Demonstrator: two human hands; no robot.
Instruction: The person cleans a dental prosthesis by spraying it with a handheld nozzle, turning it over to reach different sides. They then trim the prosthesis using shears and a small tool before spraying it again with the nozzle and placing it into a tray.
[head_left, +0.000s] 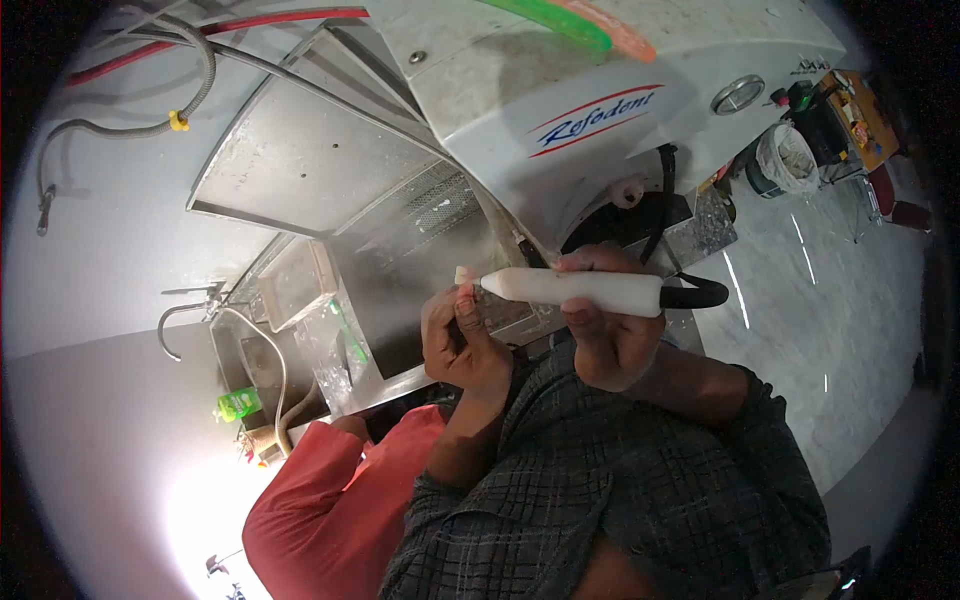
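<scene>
A white pen-shaped handpiece [545, 286] with a black cable at its rear lies across my right hand [610, 330], whose fingers wrap round it. Its narrow tip points left and meets or nearly meets a small pale piece [463, 274]. That piece is pinched between the fingertips of my left hand [465, 335]; whether tip and piece touch cannot be made out. Both hands are in front of my body, over the edge of a metal work basin [375, 260].
Above my hands is a white machine [520, 110] labelled Refodent. A sink [250, 350] with a tap and a green bottle [238, 404] stand at the left. A person in red [320, 510] is close at lower left. A lined bin [785, 160] stands at upper right.
</scene>
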